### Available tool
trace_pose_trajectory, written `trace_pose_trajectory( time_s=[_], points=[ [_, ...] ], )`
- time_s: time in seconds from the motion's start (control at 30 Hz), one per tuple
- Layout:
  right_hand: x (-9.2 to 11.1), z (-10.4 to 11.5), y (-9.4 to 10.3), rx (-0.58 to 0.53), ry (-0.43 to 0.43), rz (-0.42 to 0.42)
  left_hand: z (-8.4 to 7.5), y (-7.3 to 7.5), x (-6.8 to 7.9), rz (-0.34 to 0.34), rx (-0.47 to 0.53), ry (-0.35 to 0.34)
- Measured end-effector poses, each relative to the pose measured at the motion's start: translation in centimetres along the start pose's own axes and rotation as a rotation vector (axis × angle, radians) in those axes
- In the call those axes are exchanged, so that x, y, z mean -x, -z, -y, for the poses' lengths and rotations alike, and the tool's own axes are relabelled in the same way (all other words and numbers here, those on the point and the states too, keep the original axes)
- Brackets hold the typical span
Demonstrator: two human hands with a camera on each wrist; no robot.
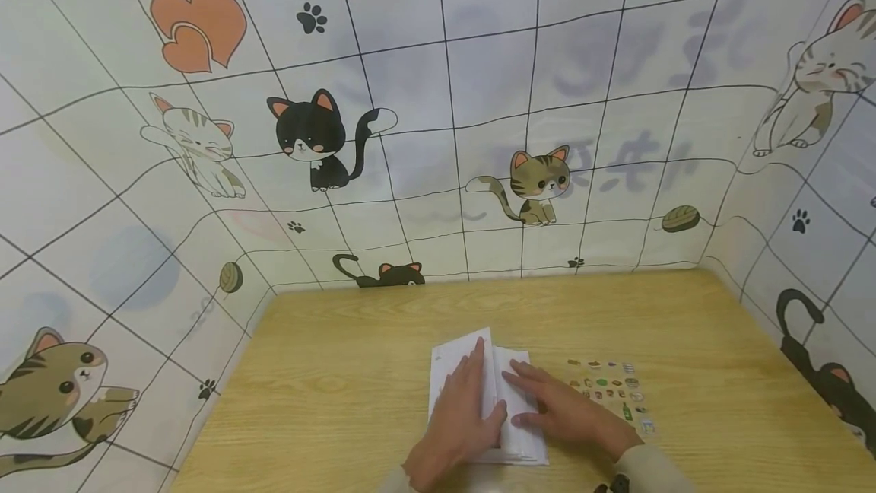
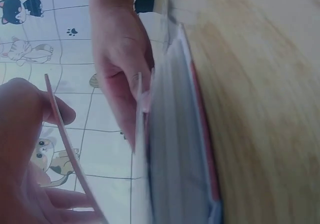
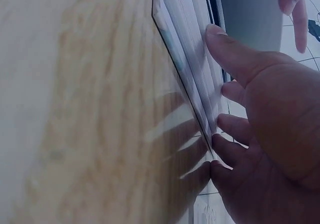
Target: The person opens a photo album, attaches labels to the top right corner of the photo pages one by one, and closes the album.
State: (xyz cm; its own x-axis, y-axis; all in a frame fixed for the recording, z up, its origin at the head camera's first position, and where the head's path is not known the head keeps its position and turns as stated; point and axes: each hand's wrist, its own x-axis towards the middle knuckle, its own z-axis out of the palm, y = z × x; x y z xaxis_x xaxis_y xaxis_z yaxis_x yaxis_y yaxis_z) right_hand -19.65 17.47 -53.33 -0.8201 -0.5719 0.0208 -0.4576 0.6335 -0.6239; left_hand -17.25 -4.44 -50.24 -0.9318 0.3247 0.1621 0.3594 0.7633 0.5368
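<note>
A small white book [image 1: 520, 443] with thick pages lies on the table, opened, one stiff leaf [image 1: 487, 337] standing up along its middle. My left hand [image 1: 460, 413] holds this leaf, its long fingers laid along the left face and the thumb round the other side. In the left wrist view the thumb [image 2: 65, 111] shows past the leaf's edge. My right hand [image 1: 564, 405] rests on the right-hand pages with fingers spread. The right wrist view has its thumb [image 3: 220, 36] against the page edges. What is printed on the pages cannot be made out.
A clear sheet of small colourful food stickers [image 1: 609, 394] lies to the right, partly behind the right forearm. The wooden table [image 1: 328, 371] is enclosed at the back and sides by a cat-patterned curtain [image 1: 424, 173].
</note>
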Motion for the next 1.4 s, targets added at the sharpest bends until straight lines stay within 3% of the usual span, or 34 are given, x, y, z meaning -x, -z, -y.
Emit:
trace_pose_trajectory(
  time_s=[0.37,0.63,0.87,1.17,1.3,1.4],
  points=[
    [-0.3,-0.4,0.0,-0.015,-0.027,0.013,0.2,1.8,0.0,-0.088,0.053,-0.049],
    [-0.2,-0.4,0.0,-0.003,-0.042,0.016,0.6,3.0,0.3,-0.117,0.109,-0.029],
    [-0.1,-0.2,0.1,-0.007,-0.027,0.011,1.4,4.5,0.9,-0.11,0.286,0.046],
    [-0.1,0.2,-0.1,0.005,0.002,0.007,3.6,6.7,2.2,-0.058,0.558,0.016],
    [-0.1,0.4,-0.1,0.019,0.003,0.009,4.8,7.6,2.8,-0.063,0.589,-0.013],
    [-0.1,0.5,-0.1,0.015,-0.009,0.01,5.5,8.3,3.2,-0.071,0.607,0.003]
  ],
)
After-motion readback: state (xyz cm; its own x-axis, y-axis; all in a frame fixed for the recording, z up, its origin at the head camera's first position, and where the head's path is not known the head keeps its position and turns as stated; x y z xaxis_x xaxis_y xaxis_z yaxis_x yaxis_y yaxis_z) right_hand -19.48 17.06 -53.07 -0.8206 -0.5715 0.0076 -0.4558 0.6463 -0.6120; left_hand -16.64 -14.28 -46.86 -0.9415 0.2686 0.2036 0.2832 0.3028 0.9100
